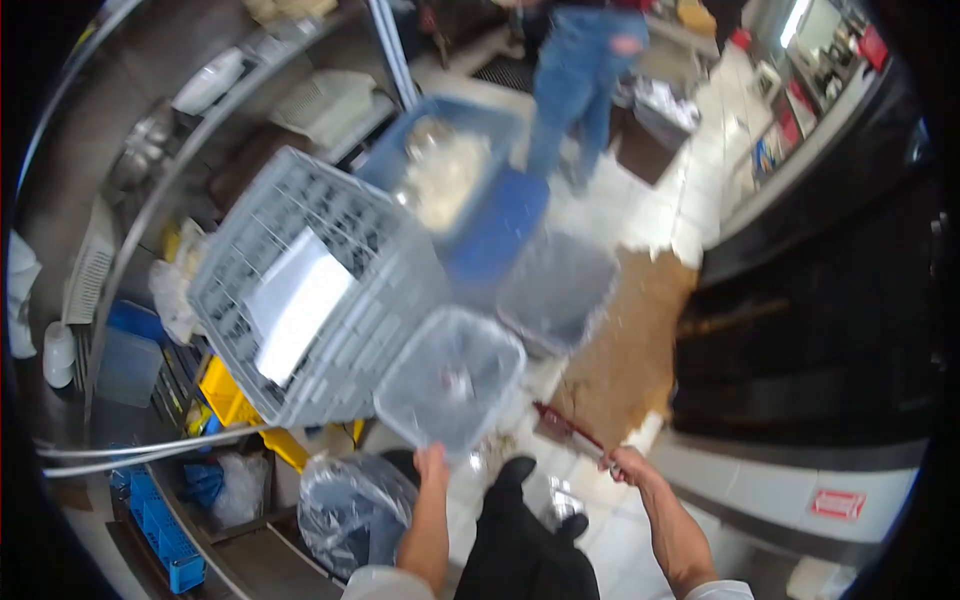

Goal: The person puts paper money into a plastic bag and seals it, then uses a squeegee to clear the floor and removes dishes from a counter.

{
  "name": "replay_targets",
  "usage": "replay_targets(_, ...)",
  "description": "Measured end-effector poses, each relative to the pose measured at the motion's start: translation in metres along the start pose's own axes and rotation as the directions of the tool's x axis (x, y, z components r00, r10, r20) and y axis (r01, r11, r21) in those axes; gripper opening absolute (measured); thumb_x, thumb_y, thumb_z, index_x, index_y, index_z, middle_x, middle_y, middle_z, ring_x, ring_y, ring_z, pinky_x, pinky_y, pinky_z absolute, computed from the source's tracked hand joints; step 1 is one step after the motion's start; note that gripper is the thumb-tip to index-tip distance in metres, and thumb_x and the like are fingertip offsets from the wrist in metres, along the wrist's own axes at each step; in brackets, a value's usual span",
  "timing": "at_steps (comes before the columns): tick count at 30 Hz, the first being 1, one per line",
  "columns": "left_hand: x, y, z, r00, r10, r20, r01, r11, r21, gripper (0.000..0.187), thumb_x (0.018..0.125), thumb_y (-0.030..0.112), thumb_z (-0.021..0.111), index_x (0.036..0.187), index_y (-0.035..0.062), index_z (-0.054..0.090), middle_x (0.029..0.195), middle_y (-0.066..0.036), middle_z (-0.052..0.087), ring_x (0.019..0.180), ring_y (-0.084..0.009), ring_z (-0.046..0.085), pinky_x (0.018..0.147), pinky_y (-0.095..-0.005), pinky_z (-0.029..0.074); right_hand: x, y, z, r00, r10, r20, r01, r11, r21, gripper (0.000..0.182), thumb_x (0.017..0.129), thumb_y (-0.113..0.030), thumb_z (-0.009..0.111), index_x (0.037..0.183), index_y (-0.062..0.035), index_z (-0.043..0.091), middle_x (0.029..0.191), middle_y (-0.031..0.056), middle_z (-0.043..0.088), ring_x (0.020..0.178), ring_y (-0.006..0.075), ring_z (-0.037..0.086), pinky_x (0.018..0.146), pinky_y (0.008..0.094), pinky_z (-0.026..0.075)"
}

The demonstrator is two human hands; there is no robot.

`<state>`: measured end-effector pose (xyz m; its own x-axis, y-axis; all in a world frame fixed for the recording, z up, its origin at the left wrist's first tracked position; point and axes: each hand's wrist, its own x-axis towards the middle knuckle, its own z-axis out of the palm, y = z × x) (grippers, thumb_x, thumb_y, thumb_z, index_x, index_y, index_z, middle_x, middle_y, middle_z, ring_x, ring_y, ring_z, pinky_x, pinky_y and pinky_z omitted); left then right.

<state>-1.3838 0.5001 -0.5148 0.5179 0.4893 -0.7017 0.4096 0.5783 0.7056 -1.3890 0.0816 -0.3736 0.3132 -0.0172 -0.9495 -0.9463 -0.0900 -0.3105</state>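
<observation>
My left hand is closed on the near rim of a translucent grey plastic bin, which has a little something at its bottom. To the right, my right hand is wrapped round the end of a long dark red tool that points up and left over the floor. The picture is blurred, so the tool's exact kind cannot be made out.
Grey dish racks are stacked at the left, with a bagged bin below them. Beyond stand another bin and a blue tub. Brown cardboard lies on the tiles. A person in jeans stands ahead.
</observation>
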Motion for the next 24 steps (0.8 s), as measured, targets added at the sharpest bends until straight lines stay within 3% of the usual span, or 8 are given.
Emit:
replay_targets(9, -0.221, 0.106, -0.133, 0.997, -0.027, -0.071, 0.063, 0.816, 0.574, 0.027, 0.087, 0.017, 0.06, 0.108, 0.0004, 0.062, 0.089, -0.01, 0.064, 0.069, -0.0182, 0.058, 0.062, -0.0332, 0.047, 0.158, -0.197, 0.103, 0.906, -0.162, 0.391, 0.382, 0.712, -0.589, 0.026, 0.08, -0.022, 0.054, 0.059, -0.0084, 0.06, 0.044, 0.0016, 0.047, 0.037, 0.0133, 0.046, 0.034, 0.0275, 0.033)
replay_targets(12, -0.275, 0.128, -0.148, 0.998, -0.058, -0.006, 0.046, 0.722, 0.69, 0.034, 0.082, 0.014, 0.058, 0.111, -0.0026, 0.061, 0.096, -0.013, 0.064, 0.084, -0.0242, 0.059, 0.072, -0.0368, 0.047, 0.149, -0.268, 0.175, 0.88, -0.041, 0.474, 0.157, 0.966, -0.208, 0.038, 0.096, -0.039, 0.049, 0.082, -0.0049, 0.058, 0.054, 0.0058, 0.055, 0.038, 0.015, 0.052, 0.031, 0.0283, 0.039)
replay_targets(14, -0.297, 0.144, -0.125, 0.998, -0.052, 0.025, 0.015, 0.649, 0.761, 0.038, 0.079, 0.013, 0.059, 0.113, -0.0029, 0.06, 0.101, -0.016, 0.064, 0.093, -0.0273, 0.058, 0.079, -0.0391, 0.047, 0.096, -0.305, 0.188, 0.852, -0.37, 0.37, 0.306, 0.926, 0.221, 0.053, 0.094, -0.05, 0.054, 0.117, -0.0027, 0.058, 0.087, 0.0177, 0.066, 0.078, 0.0267, 0.07, 0.055, 0.0349, 0.056)
replay_targets(16, -0.299, 0.152, -0.123, 0.986, -0.162, -0.035, 0.1, 0.417, 0.904, 0.044, 0.078, 0.015, 0.06, 0.118, -0.0032, 0.058, 0.112, -0.021, 0.062, 0.104, -0.034, 0.057, 0.091, -0.0401, 0.045, 0.14, -0.307, 0.176, 0.786, -0.562, -0.256, 0.53, 0.827, -0.187, 0.074, 0.083, -0.043, 0.065, 0.137, -0.0029, 0.035, 0.127, 0.0249, 0.04, 0.11, 0.0372, 0.052, 0.087, 0.0476, 0.042)
replay_targets(18, -0.292, 0.133, -0.14, 0.991, -0.131, -0.031, 0.059, 0.213, 0.975, 0.047, 0.078, 0.017, 0.06, 0.121, -0.003, 0.057, 0.114, -0.023, 0.062, 0.106, -0.0366, 0.057, 0.092, -0.0395, 0.045, 0.147, -0.287, 0.152, 0.33, -0.681, -0.654, 0.359, 0.731, -0.58, 0.096, 0.072, -0.029, 0.076, 0.148, -0.0049, 0.022, 0.144, 0.0251, 0.033, 0.133, 0.0404, 0.034, 0.104, 0.0519, 0.035)
replay_targets(20, -0.29, 0.135, -0.136, 0.99, -0.133, 0.049, -0.026, 0.171, 0.985, 0.05, 0.078, 0.018, 0.059, 0.123, -0.002, 0.057, 0.116, -0.025, 0.062, 0.11, -0.0398, 0.057, 0.094, -0.0419, 0.044, 0.201, -0.257, 0.119, 0.056, -0.435, -0.899, 0.091, 0.898, -0.429, 0.099, 0.067, -0.026, 0.08, 0.145, -0.0064, 0.023, 0.145, 0.0242, 0.031, 0.132, 0.0381, 0.036, 0.105, 0.0516, 0.033)
replay_targets(22, -0.296, 0.155, -0.113, 0.975, -0.221, 0.039, 0.002, 0.182, 0.983, 0.05, 0.078, 0.018, 0.059, 0.124, -0.0004, 0.057, 0.118, -0.024, 0.062, 0.111, -0.0396, 0.056, 0.096, -0.0435, 0.043, 0.246, -0.224, 0.068, 0.389, -0.16, -0.907, 0.071, 0.987, -0.144, 0.088, 0.067, -0.021, 0.077, 0.14, -0.0032, 0.031, 0.134, 0.0256, 0.046, 0.122, 0.0375, 0.049, 0.099, 0.0464, 0.04)
replay_targets(24, -0.291, 0.156, -0.112, 0.957, -0.29, -0.024, 0.132, 0.357, 0.925, 0.05, 0.078, 0.016, 0.06, 0.126, 0.0049, 0.057, 0.121, -0.022, 0.061, 0.113, -0.0389, 0.055, 0.098, -0.0442, 0.041, 0.286, -0.199, 0.011, 0.564, -0.387, -0.729, 0.329, 0.916, -0.231, 0.079, 0.068, -0.018, 0.072, 0.136, -0.0011, 0.036, 0.121, 0.0242, 0.056, 0.11, 0.0381, 0.057, 0.093, 0.043, 0.045)
